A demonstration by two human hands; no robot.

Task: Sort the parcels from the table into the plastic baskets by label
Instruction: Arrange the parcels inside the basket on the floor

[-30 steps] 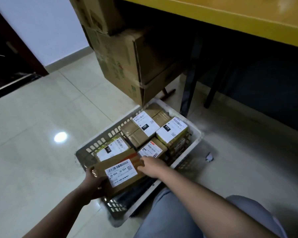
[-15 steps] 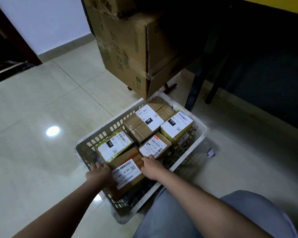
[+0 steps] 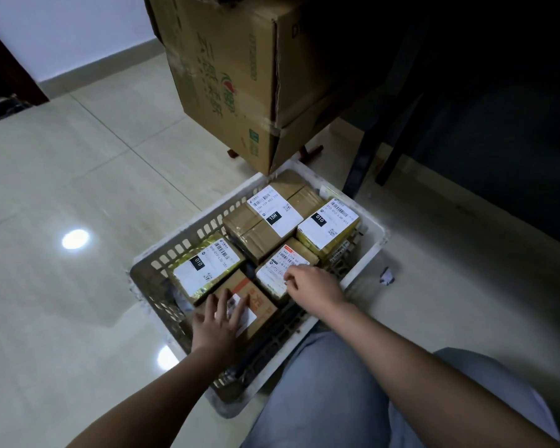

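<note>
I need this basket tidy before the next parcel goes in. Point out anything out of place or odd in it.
One mismatch: the parcel marked 15H lies among two marked 010 in the white plastic basket. A scrap of paper lies on the floor right of the basket. Other labels are unreadable.

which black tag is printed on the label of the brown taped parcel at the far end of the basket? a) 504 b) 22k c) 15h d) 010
c: the white label on the brown tape-wrapped cardboard parcel at the far end of the white slotted plastic basket carries a black tag reading 15H, while the two yellow-wrapped parcels beside it read 010.
</note>
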